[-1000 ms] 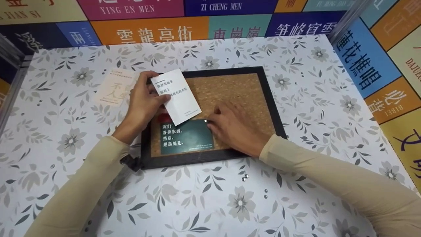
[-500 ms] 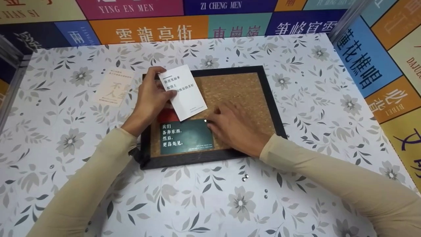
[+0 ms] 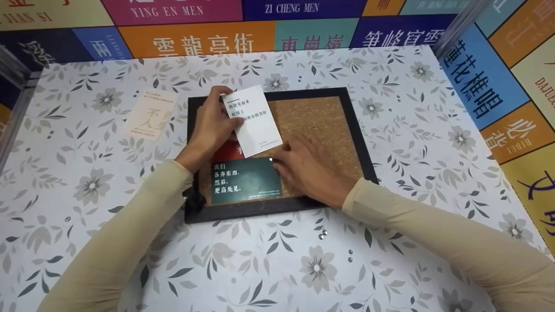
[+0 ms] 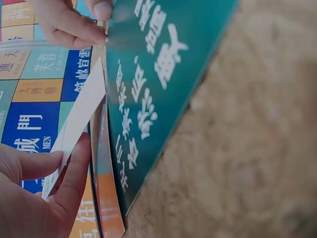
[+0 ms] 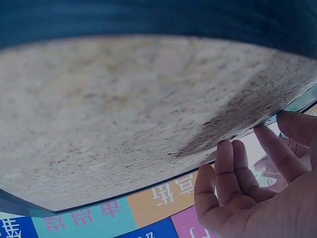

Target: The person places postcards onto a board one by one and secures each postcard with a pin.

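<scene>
My left hand (image 3: pixel 213 125) pinches a white card (image 3: pixel 259 132) with black print between thumb and fingers, tilted above the cork board (image 3: pixel 318 115). In the left wrist view, that card (image 4: pixel 81 111) is seen nearly edge-on. A green card (image 3: pixel 256 180) with white writing lies on the board's lower left. Behind it is a red card (image 3: pixel 223 152), partly covered by the white one. At the green card's upper right corner sits a small shiny pushpin (image 3: pixel 271 159). Beside the pin, my right hand (image 3: pixel 310 167) rests on the board, its fingers loosely bent in the right wrist view.
A pale card (image 3: pixel 149 115) lies on the flowered tabletop left of the board. Two silver pins (image 3: pixel 323 234) lie in front of the black frame (image 3: pixel 260 212). Panels with large lettering (image 3: pixel 199 41) stand along the back and right edges of the table.
My left hand has moved right and slightly away from me with the white card, uncovering more of the red card. The right hand has stayed in place by the pin.
</scene>
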`<state>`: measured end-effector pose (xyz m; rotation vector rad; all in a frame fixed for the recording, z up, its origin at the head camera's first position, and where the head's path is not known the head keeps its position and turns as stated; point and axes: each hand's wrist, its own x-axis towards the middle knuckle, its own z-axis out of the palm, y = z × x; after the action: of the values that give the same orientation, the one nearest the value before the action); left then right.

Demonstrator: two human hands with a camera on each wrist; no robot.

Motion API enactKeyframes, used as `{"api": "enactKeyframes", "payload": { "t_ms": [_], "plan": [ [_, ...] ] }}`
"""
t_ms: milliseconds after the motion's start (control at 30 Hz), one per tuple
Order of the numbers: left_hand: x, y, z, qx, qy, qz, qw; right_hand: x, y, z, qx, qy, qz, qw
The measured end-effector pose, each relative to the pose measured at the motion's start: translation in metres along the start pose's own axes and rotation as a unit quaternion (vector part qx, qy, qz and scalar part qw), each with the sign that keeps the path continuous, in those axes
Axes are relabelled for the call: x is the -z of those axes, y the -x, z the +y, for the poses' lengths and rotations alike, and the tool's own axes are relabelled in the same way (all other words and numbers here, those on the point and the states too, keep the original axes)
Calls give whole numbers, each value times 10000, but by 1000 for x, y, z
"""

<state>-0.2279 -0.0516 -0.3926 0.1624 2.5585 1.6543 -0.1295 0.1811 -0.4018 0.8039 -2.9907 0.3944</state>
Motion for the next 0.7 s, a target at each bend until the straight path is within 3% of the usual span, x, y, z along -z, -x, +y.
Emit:
{"api": "enactKeyframes", "payload": {
  "t_ms": [167,333,567,700],
  "plan": [
    [-4,-4,0,-197,-903,23,9957,0,0,1,95,83,-5,9999],
    [-8,-6,1,-443,-1394,-103,9892,1,0,0,131,68,5,9999],
    [-14,-7,3,-502,-2476,-179,9674,0,0,0,105,91,90,9999],
    [-20,-24,-21,-587,-2617,-308,9629,0,0,-1,91,95,51,9999]
  ]
}}
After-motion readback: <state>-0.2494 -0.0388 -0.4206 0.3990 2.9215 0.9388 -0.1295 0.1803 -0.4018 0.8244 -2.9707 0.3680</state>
